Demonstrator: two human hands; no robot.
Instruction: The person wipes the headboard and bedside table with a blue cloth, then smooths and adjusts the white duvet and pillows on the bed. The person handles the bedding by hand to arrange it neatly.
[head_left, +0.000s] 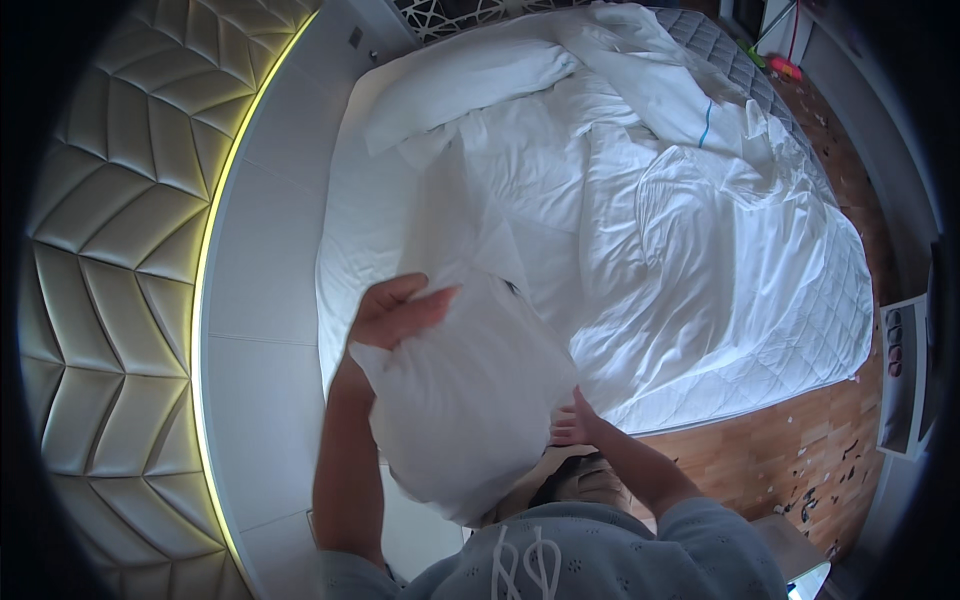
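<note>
A white pillow (465, 397) in loose white fabric is in front of my torso. My left hand (397, 311) grips the fabric at its upper left, thumb and fingers closed on it. From there a blurred flap of white fabric (442, 210) reaches up over the bed. A small dark mark (511, 286) shows near the pillow's upper edge. At the pillow's lower right side is my right hand (576, 424), thumb raised and fingers apart, its fingertips at the pillow's edge. The pillow's underside is hidden.
A rumpled white duvet (660, 217) and another pillow (480, 82) lie on the quilted mattress (817, 322). The padded headboard wall (120, 300) with a light strip is on the left. Scraps litter the wooden floor (780, 457). A shelf (900, 375) holds slippers.
</note>
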